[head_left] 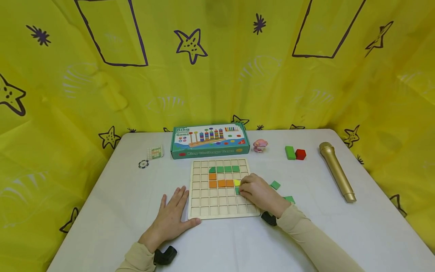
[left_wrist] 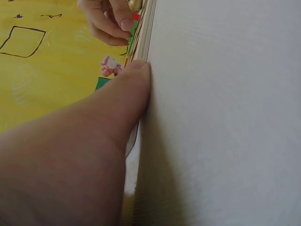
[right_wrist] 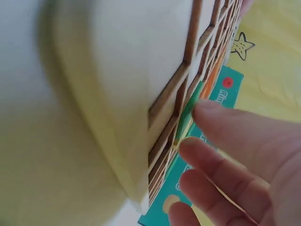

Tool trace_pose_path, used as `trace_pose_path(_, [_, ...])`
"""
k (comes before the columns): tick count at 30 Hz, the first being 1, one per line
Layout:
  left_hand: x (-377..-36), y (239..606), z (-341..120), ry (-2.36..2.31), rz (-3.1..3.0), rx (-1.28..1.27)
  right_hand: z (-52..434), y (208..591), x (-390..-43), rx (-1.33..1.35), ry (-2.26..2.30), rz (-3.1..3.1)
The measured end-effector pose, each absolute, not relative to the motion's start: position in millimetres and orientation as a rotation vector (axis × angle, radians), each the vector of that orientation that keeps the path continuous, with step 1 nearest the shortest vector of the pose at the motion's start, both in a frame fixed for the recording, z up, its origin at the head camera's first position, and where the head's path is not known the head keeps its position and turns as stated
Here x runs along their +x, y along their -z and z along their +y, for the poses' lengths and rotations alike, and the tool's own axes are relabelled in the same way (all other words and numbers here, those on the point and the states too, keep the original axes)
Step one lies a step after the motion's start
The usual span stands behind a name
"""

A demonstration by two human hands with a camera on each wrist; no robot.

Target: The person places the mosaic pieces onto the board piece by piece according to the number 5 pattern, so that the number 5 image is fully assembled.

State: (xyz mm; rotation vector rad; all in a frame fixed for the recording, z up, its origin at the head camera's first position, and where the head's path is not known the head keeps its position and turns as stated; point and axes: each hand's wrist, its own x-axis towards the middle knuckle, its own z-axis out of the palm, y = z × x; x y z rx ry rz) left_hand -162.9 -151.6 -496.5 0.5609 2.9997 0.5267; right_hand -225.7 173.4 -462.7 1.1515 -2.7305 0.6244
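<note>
A pale wooden grid board [head_left: 204,206] lies on the table. Green, orange and yellow tiles sit in several of its cells. At its left side my left hand [head_left: 171,218] rests palm down with spread fingers, the thumb touching the near left corner. Over the board's right part, my right hand [head_left: 259,192] pinches a green tile [right_wrist: 189,109] between thumb and index fingertip, just below the yellow tile [head_left: 237,182]. Part of that tile is covered by the fingers. Two loose green tiles [head_left: 275,185] show just right of this hand.
Behind the board stands a green ring game box [head_left: 210,151], with a pink figurine [head_left: 260,145] beside it. A green block [head_left: 290,152], a red block [head_left: 300,154] and a gold microphone [head_left: 337,172] lie right. A pattern card [head_left: 155,152] and a chip [head_left: 143,164] lie left.
</note>
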Motion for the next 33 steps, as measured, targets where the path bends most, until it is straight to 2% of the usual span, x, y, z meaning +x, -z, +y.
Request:
trace_pose_path(11, [-162,495,-150,-0.547,3.002,0.556,238,464,-229,0.724,-0.621,-2.84])
trace_pose_path(17, [-163,494,-150,-0.533,2.996,0.549,263,463,-227,0.722,-0.618,-2.95])
trace_pose_path(27, [-162,496,-150,-0.526,3.003,0.546,252,467,-226,0.741,-0.614,-2.941])
trace_pose_path(33, [-162,496,-151,-0.527,3.007,0.55,231,462,-220,0.706,-0.777,-2.941])
